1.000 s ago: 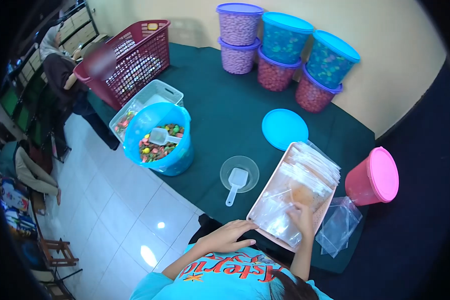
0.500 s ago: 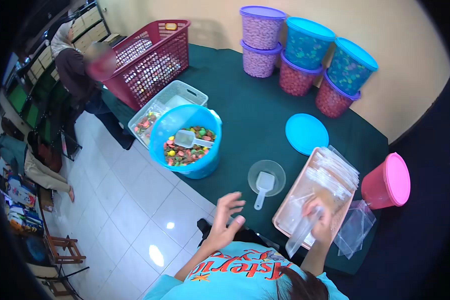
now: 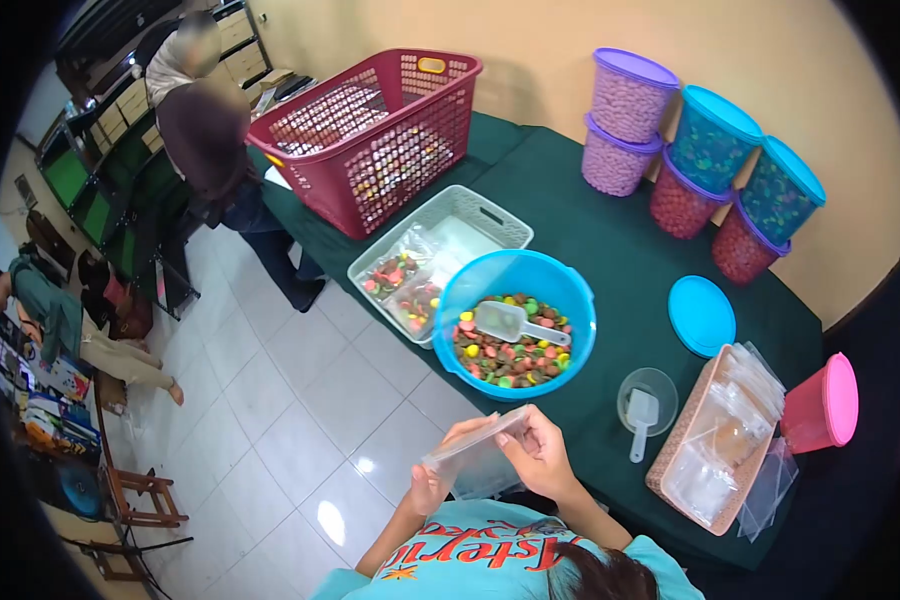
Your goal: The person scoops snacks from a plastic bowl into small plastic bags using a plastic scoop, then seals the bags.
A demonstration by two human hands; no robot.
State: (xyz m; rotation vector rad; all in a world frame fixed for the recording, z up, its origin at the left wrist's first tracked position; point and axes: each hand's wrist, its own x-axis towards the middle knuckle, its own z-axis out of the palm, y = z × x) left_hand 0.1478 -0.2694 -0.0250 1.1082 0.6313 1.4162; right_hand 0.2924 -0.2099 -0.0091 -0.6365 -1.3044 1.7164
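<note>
Between my two hands is a clear plastic bag [image 3: 475, 468], held in front of my chest. My left hand [image 3: 433, 482] grips its left edge, and my right hand [image 3: 538, 458] pinches the top edge on the other side. Just beyond them stands a blue bucket [image 3: 577, 372] of colourful round candies [image 3: 510, 365]. A clear scoop [image 3: 500, 320] lies on the candies. To the right, a peach basket [image 3: 660, 487] holds more clear bags [image 3: 715, 470]. A white scoop [image 3: 642, 410] rests in a small clear bowl [image 3: 667, 386].
A grey tray [image 3: 505, 228] with filled candy bags [image 3: 395, 275] sits behind the bucket, near a maroon basket [image 3: 410, 160]. Lidded tubs [image 3: 630, 110] stand along the wall. A blue lid [image 3: 701, 315] and pink tub [image 3: 815, 408] are at right. Two people [image 3: 210, 150] are at left.
My right hand has carried a bag from the peach basket across to my left hand, which has closed on it. The view has turned leftward.
</note>
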